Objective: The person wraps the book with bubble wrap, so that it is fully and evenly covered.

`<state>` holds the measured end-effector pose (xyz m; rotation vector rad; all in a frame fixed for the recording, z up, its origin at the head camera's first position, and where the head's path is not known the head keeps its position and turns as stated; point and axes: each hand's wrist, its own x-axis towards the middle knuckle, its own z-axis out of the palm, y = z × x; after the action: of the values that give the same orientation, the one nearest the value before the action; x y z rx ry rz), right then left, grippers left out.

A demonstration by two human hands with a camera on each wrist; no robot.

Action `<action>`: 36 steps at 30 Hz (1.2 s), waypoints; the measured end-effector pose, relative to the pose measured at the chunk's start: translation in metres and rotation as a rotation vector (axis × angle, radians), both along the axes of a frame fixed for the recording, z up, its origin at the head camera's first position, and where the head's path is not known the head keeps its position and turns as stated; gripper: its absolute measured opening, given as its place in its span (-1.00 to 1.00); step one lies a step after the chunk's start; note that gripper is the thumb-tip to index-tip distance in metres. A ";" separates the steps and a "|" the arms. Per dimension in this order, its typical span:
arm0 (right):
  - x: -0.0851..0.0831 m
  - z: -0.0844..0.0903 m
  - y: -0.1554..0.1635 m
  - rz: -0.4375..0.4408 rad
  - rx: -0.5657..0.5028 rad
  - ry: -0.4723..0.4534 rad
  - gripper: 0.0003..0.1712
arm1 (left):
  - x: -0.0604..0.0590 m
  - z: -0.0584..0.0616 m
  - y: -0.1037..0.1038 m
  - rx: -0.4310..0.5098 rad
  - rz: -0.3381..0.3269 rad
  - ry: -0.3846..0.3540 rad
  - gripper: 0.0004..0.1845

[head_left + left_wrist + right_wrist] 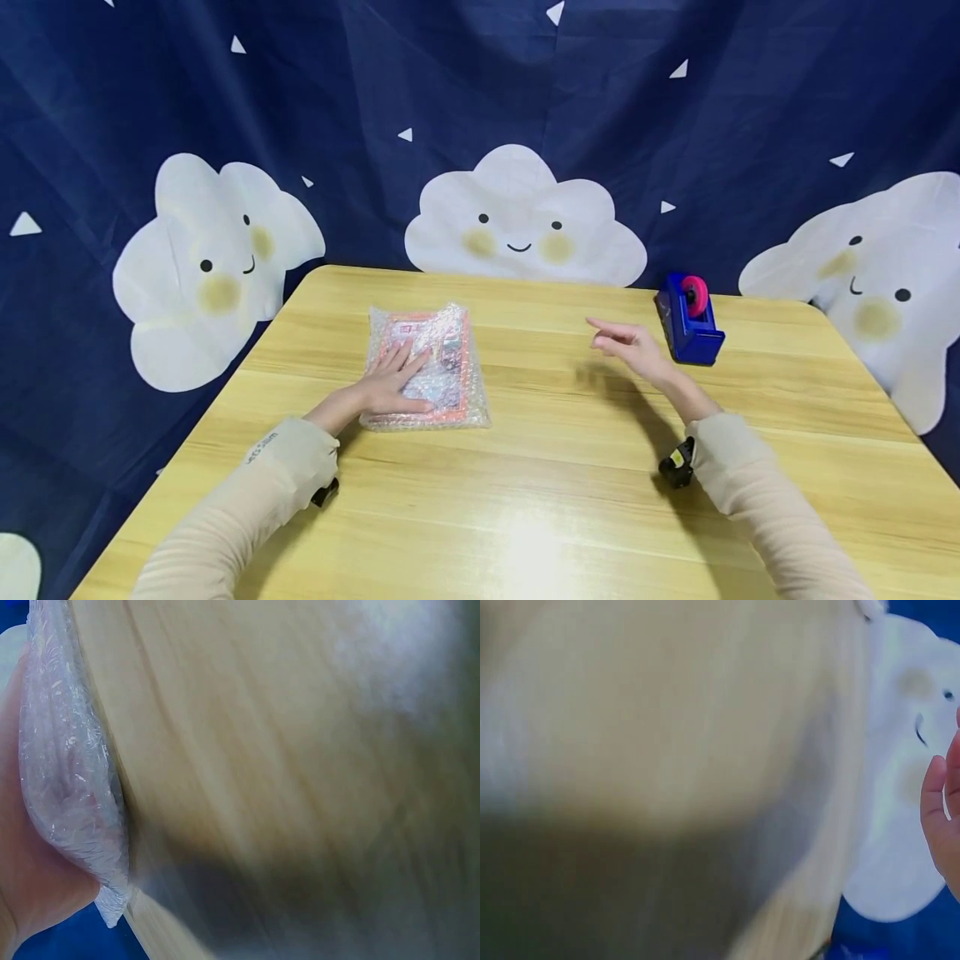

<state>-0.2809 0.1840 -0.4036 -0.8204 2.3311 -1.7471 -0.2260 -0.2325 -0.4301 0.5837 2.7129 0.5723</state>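
Observation:
A flat, orange-bordered printed item wrapped in clear bubble wrap lies on the left part of the table. My left hand rests on top of this package with fingers spread. In the left wrist view, the bubble wrap shows crinkled along its edge, with part of the hand below it. Above the table, to the right of the package, my right hand holds nothing, its fingers loosely extended to the left. Beside it stands a blue tape dispenser carrying a pink roll.
The pale wooden table has its far edge against a dark blue curtain printed with smiling clouds. The tape dispenser stands near the table's back right. A black wrist camera sits under the right sleeve.

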 end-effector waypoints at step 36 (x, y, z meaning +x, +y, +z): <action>0.000 0.001 0.128 -0.381 -0.369 -0.076 -0.57 | 0.001 0.000 -0.001 -0.001 -0.004 0.000 0.01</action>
<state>-0.2810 0.3120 -0.4025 -0.3471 2.2597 -2.3640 -0.2254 -0.2332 -0.4299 0.5889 2.7114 0.5705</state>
